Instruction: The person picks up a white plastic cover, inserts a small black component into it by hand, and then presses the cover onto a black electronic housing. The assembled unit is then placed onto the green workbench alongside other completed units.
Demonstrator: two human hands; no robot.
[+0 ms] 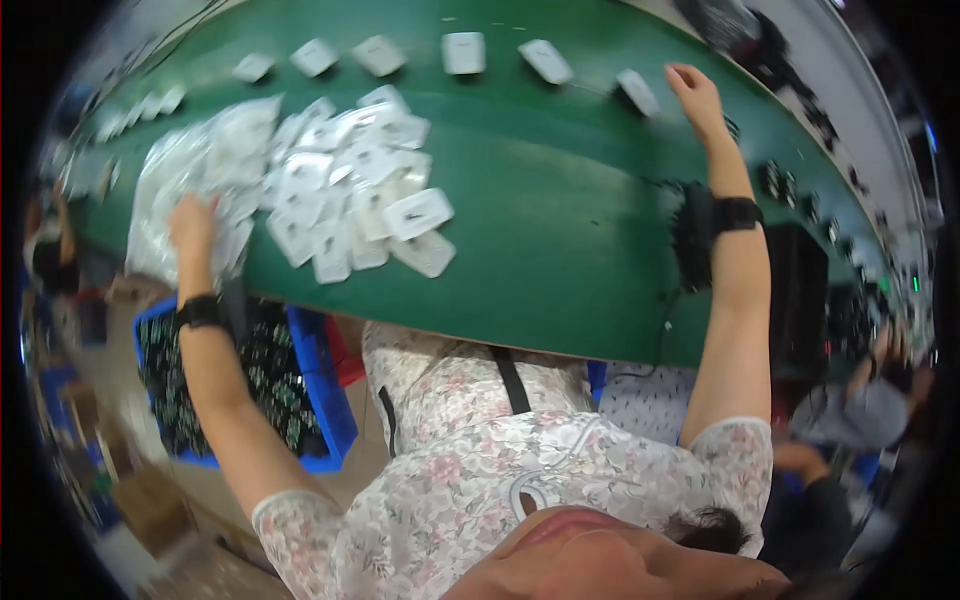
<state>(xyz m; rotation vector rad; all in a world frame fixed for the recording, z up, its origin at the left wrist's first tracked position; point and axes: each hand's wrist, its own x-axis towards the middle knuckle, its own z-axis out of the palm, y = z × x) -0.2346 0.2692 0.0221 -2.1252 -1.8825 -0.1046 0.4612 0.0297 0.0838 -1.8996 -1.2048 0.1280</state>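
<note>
My left hand [193, 228] is closed on a crumpled clear plastic bag [165, 195] with pale packets in it at the left of the table. To the right of the bag lies a loose heap of flat white packets [345, 185], several with a small dark mark on the front. Out at the far right, my right hand [697, 98] is held above the table with its fingers curled together. What those fingers hold, if anything, is too small to make out. Closest to it is a white box-like piece [637, 93], apart from the fingers, at the right end of a spaced row.
The row of white pieces [463, 54] runs along the far side of the green table [540, 230]. Below its left edge stands a blue crate [335, 420] of dark parts. A black bundle [692, 238] lies by my right forearm. Other people sit at both sides.
</note>
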